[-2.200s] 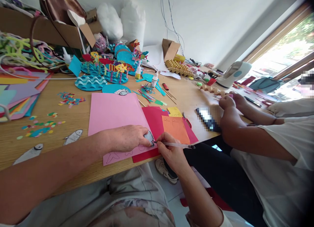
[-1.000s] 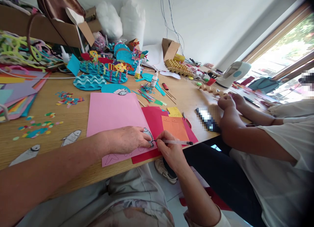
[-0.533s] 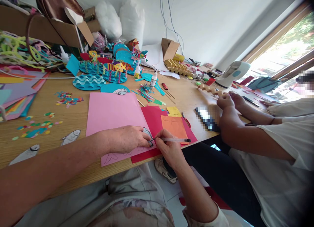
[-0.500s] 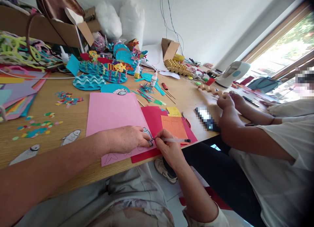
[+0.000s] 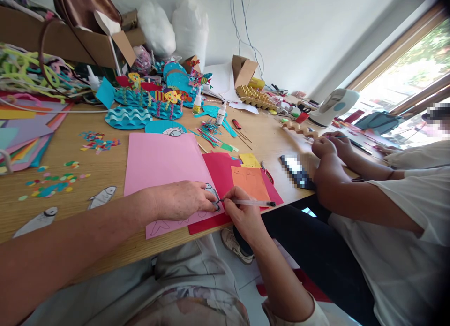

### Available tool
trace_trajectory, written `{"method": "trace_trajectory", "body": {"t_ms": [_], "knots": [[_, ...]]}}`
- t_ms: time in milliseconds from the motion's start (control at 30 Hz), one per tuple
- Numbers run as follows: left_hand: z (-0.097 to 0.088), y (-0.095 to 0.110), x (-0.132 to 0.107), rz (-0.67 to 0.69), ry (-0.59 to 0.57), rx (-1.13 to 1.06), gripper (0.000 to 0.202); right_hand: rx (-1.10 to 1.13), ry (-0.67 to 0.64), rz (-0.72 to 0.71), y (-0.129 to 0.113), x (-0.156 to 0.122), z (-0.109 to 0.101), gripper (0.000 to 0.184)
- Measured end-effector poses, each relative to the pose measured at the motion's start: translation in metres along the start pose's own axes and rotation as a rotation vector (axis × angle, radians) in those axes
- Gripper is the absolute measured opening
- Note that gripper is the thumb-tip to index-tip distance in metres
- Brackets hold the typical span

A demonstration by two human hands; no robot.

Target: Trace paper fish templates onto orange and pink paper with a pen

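My left hand (image 5: 191,199) lies across the lower part of a pink sheet (image 5: 165,162), its fingertips pressing a paper fish cutout (image 5: 211,193) flat near the sheet's right edge. In my right hand (image 5: 242,212) a clear pen (image 5: 255,202) with a dark end is pinched, its tip right at the cutout's edge. Fish outlines show on the pink sheet below my left hand, partly covered by it. Red paper (image 5: 214,164) sticks out from under the pink sheet, with an orange piece (image 5: 248,181) on top. Two more fish cutouts (image 5: 102,197) rest on the table to the left.
Paper confetti (image 5: 52,185) and coloured sheets (image 5: 24,143) are at left. Behind the pink sheet stand blue paper sea models (image 5: 128,118) and a glue bottle (image 5: 221,115). Scissors (image 5: 267,173) lie at right, near a phone (image 5: 295,170) and a co-worker's hands (image 5: 328,147).
The pen's rear end has swung slightly to the right while its tip stays by the cutout. My left hand keeps its place. The co-worker's hands have shifted a little.
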State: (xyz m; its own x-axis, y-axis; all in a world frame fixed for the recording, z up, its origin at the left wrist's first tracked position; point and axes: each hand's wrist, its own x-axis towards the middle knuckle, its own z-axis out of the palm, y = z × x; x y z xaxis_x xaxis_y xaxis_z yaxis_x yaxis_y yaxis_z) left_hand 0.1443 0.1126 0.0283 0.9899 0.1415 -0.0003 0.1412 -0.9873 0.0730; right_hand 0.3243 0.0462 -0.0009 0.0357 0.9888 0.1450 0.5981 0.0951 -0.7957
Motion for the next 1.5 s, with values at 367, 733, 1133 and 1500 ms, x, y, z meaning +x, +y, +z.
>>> {"method": "trace_trajectory", "body": {"t_ms": [367, 733, 1133, 1500], "knots": [[0.0010, 0.0003, -0.0009, -0.014, -0.008, 0.006, 0.036, 0.041, -0.003, 0.027, -0.0023, 0.0012, -0.0007, 0.008], [0.0020, -0.0012, 0.0005, -0.005, -0.003, -0.002, 0.033, 0.034, 0.029, 0.043, 0.0004, 0.0022, 0.0021, 0.007], [0.0000, 0.0003, 0.0004, -0.017, -0.024, -0.007, 0.035, 0.048, 0.034, 0.031, 0.0021, 0.0058, 0.0051, 0.006], [0.0002, 0.0004, -0.0009, -0.020, 0.005, 0.001, 0.034, 0.051, 0.028, 0.025, 0.0026, 0.0062, 0.0045, 0.007]]}}
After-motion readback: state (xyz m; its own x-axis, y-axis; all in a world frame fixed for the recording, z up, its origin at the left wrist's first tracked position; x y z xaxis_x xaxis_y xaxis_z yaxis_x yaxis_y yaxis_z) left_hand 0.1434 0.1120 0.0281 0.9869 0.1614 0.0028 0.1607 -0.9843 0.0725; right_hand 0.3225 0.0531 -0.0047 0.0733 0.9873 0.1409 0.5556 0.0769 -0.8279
